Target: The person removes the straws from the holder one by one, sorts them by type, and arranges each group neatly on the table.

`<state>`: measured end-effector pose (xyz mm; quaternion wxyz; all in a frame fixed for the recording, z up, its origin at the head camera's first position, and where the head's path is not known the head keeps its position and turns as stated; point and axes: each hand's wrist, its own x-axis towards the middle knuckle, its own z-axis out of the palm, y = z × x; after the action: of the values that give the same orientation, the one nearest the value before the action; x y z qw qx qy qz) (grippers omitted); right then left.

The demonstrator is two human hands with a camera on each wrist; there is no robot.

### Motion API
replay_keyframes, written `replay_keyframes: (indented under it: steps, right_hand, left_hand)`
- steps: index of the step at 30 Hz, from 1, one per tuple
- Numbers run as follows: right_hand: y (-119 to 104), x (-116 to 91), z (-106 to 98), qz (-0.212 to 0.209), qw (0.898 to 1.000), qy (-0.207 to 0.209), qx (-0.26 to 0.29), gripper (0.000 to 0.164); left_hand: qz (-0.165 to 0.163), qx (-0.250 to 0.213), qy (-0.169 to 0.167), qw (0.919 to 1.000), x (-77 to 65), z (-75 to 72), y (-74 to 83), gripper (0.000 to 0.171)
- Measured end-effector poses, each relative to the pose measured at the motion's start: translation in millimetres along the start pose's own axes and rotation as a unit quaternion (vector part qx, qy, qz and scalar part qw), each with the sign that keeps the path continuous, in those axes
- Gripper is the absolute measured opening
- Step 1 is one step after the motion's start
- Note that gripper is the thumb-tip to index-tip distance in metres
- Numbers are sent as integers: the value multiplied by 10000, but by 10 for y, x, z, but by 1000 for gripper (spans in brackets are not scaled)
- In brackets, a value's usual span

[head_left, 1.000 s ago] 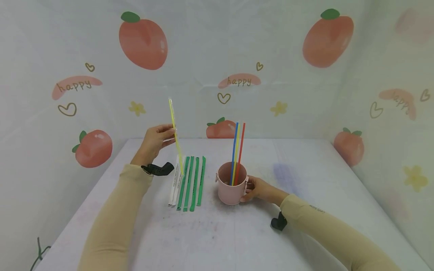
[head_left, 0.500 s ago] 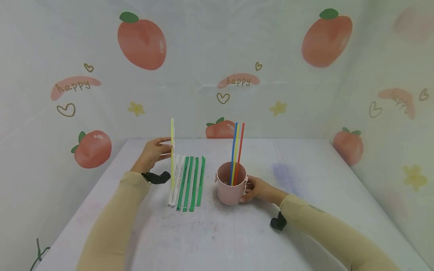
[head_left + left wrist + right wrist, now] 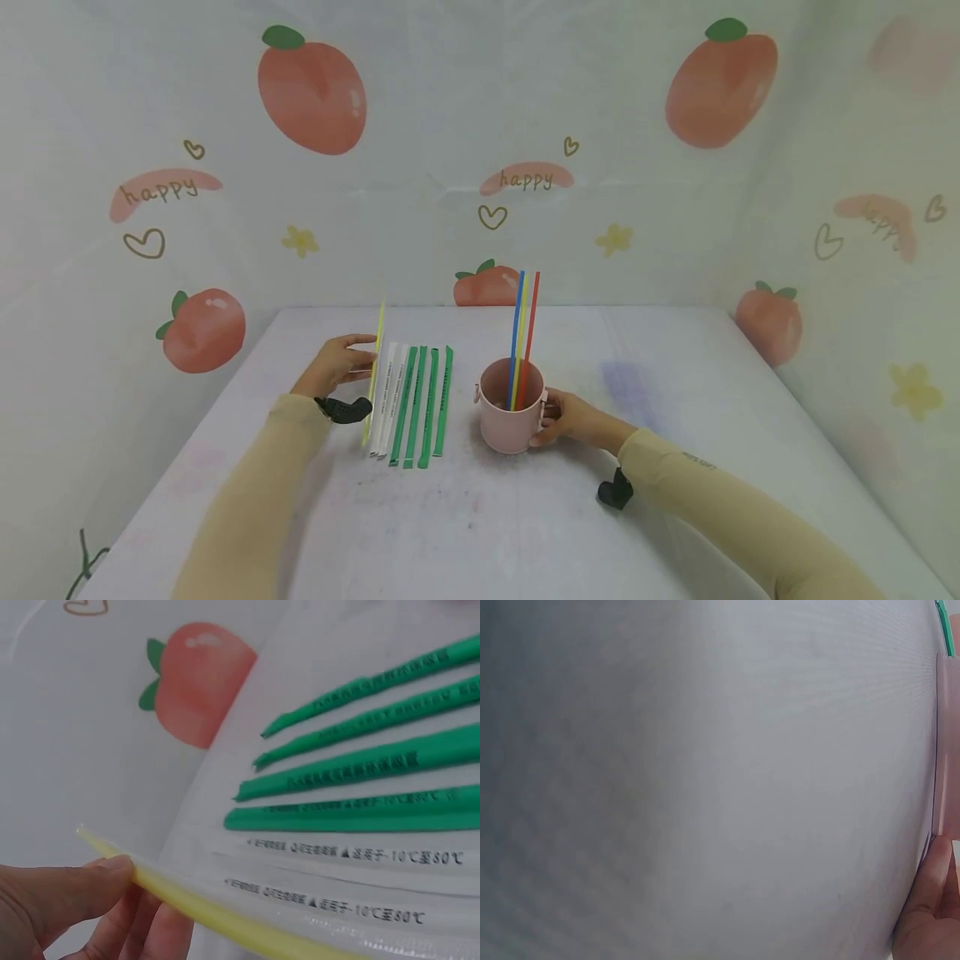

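My left hand (image 3: pixel 333 365) pinches a yellow drinking straw (image 3: pixel 225 922) in a clear wrapper, thumb on one side and fingers on the other. The straw slants beside the left end of a row of wrapped straws, near two white-wrapped straws (image 3: pixel 386 404). Several green-wrapped straws (image 3: pixel 429 408) lie parallel to their right. On the right, my right hand (image 3: pixel 573 418) holds a small pink bucket (image 3: pixel 506 432) by its side, at the ear. Standing in the bucket are a blue straw (image 3: pixel 517 329), a yellow straw (image 3: pixel 524 333) and a red straw (image 3: pixel 533 321).
A white cloth-covered table (image 3: pixel 480 533) lies under everything, with a bluish stain (image 3: pixel 628 387) right of the bucket. A white fruit-print curtain (image 3: pixel 420 200) rises behind and at both sides. A green cord (image 3: pixel 87 558) shows at the lower left.
My left hand has come down and slightly left with the yellow straw, from above the row to its left end. The right hand and the bucket stay put.
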<state>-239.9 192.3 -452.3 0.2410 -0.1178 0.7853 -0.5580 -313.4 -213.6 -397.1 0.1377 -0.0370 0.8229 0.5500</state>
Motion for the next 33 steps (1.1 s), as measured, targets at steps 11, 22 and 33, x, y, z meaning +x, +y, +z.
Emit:
replay_keyframes:
  steps: [11,22,33]
  right_hand:
    - [3,12,11,-49,10000,-55,1,73]
    - [-1,7,11,47,10000,33,-25,73]
    - [-12,2,13,99,9999,58,-88,77]
  left_hand:
    - [-533,244,139,9982,74,73,-171,52]
    - [-977,343,407,9938,145,99,-285,49]
    - [-912,763,491,9917,136,142,-251,45]
